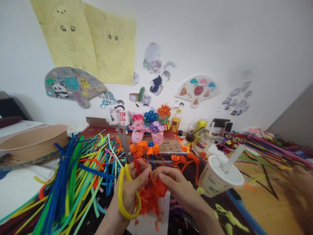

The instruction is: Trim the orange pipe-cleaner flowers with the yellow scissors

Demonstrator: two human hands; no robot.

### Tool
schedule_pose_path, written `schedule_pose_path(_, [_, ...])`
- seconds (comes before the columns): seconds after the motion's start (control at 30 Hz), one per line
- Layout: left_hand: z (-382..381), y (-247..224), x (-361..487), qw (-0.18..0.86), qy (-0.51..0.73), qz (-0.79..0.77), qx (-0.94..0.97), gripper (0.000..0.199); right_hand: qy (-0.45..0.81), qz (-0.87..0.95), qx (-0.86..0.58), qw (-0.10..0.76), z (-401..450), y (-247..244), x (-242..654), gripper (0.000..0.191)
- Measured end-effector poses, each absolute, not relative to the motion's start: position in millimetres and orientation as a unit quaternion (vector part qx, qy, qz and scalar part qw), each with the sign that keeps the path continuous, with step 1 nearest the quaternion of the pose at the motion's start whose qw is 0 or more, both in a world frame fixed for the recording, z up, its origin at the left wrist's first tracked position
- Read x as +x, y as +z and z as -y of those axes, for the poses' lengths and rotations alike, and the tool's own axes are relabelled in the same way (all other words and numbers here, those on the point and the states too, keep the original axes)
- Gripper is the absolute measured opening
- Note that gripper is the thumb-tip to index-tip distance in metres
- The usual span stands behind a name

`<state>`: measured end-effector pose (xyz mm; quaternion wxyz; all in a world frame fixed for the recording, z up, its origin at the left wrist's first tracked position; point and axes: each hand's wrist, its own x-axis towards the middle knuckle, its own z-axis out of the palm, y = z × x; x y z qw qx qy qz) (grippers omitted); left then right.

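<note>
My left hand [138, 184] is closed, with yellow-handled scissors [120, 192] hooked over it, blades pointing up and away. Its thumb and fingers also pinch an orange-red pipe cleaner piece. Facing it, my right hand [181, 187] is closed on the fuzzy orange pipe cleaner [162, 186] at the fingertips; the exact shape between the hands is partly hidden. Beneath them, orange fluff scraps [146, 204] lie on a white sheet [164, 215]. Just beyond my fingers stands a cluster of orange pipe cleaner flowers [139, 149] on thin stems.
Loose pipe cleaners [73, 176] pile up on the left beside a round tan container [31, 138]. A lidded paper cup [217, 179] with a straw stands close to my right hand. Potted pipe cleaner flowers [157, 130] and bottles [176, 120] line the back. Another person's hand [302, 182] is blurred at right.
</note>
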<state>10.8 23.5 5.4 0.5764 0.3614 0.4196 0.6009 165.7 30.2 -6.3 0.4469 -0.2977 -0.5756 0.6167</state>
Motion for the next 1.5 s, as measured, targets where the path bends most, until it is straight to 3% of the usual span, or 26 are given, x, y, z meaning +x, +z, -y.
schedule_pose_path(0.33, [-28,-6,10,0.549,0.643,-0.372,0.385,0.02,0.666,0.48,-0.263,0.507,-26,-2,164,0.026])
schedule_pose_path(0.5, [-32,-7,13,0.541,0.655,-0.372,0.375,0.021,0.692,0.472,-0.259,0.48,-29,-3,168,0.02])
schedule_pose_path(0.63, [-34,-12,11,0.521,0.663,-0.379,0.382,0.024,0.707,0.421,-0.249,0.511,-33,-4,168,0.029])
schedule_pose_path(0.73, [-32,-14,11,0.507,0.653,-0.397,0.398,0.022,0.689,0.392,-0.26,0.551,-35,-4,168,0.04])
schedule_pose_path(0.9, [-27,-10,20,0.502,0.643,-0.422,0.396,0.024,0.621,0.397,-0.303,0.604,-36,-2,169,0.036])
schedule_pose_path(1.27, [-25,-10,29,0.5,0.603,-0.452,0.427,0.025,0.592,0.483,-0.323,0.559,-33,3,181,0.037])
schedule_pose_path(1.4, [-29,-15,20,0.456,0.564,-0.512,0.461,0.028,0.566,0.502,-0.361,0.544,-35,3,184,0.031])
schedule_pose_path(1.5, [-35,-15,-1,0.37,0.556,-0.569,0.48,0.031,0.523,0.466,-0.403,0.59,-40,0,188,0.036])
